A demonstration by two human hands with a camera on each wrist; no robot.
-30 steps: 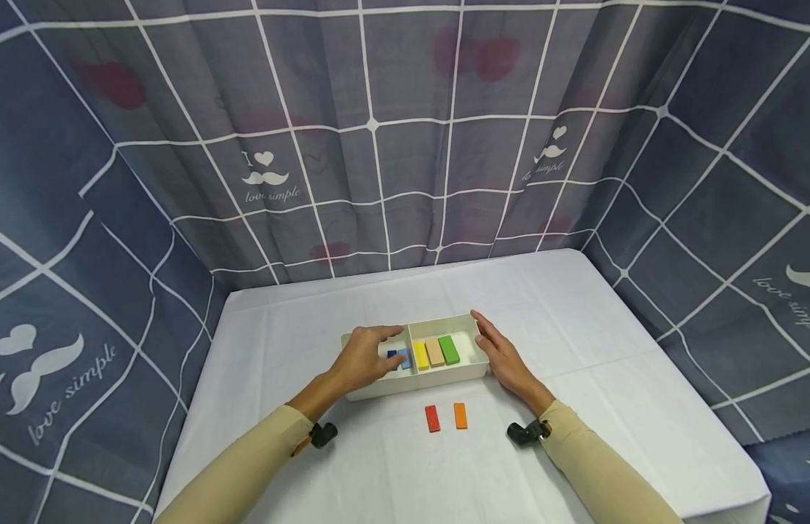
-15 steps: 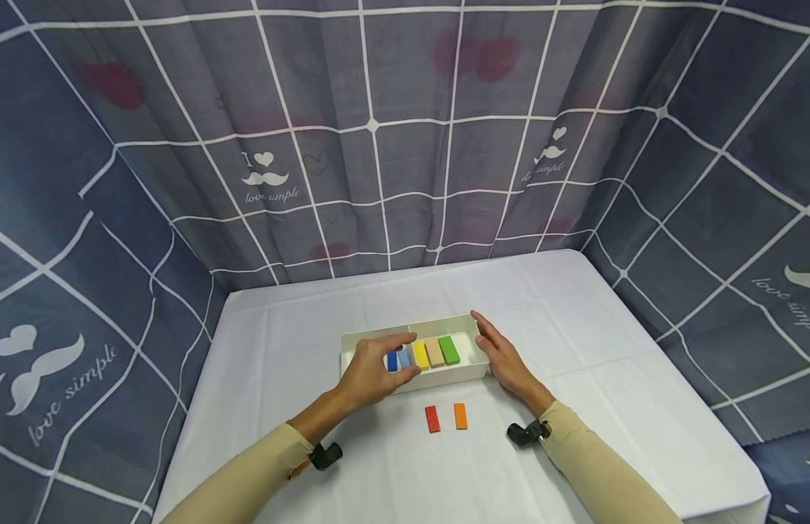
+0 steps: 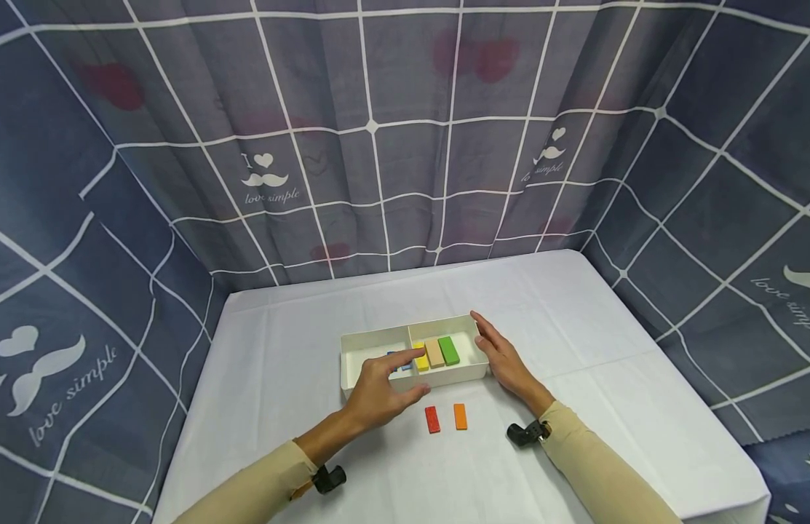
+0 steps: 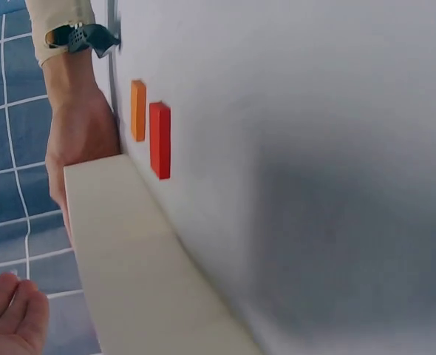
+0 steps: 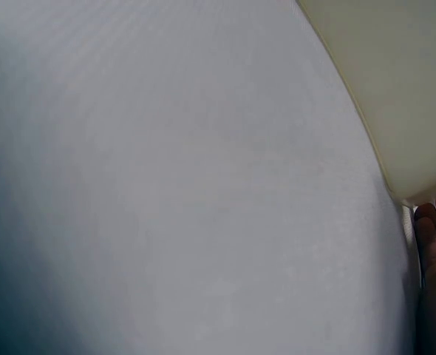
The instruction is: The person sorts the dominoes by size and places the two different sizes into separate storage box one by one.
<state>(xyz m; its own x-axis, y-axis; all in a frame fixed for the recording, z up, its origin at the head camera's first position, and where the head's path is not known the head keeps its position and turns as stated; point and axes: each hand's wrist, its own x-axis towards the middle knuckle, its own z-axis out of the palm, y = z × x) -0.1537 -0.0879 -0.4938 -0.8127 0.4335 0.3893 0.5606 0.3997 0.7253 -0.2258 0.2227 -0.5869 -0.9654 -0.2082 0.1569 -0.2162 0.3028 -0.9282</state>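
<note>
A white two-compartment box (image 3: 375, 340) lies on the table. In its right compartment a yellow block (image 3: 421, 362), a beige block (image 3: 434, 352) and a green block (image 3: 449, 350) stand side by side. Blue pieces (image 3: 406, 365) in the left compartment are partly covered by my left hand (image 3: 377, 397). That hand hovers over the box's front wall, thumb and fingers spread apart, holding nothing. My right hand (image 3: 507, 364) holds the box's right end, fingers at the far corner and thumb at the rim. A red block (image 3: 432, 419) and an orange block (image 3: 460, 416) lie in front.
A white cloth covers the table (image 3: 287, 320). Dark checked curtains (image 3: 405, 160) enclose the back and both sides. In the left wrist view, the box's outer wall (image 4: 137, 251) stands close beside the left hand.
My left hand has moved from over the left compartment toward me and slightly right, to the front wall, uncovering much of that compartment. The right hand, box and loose blocks stay put.
</note>
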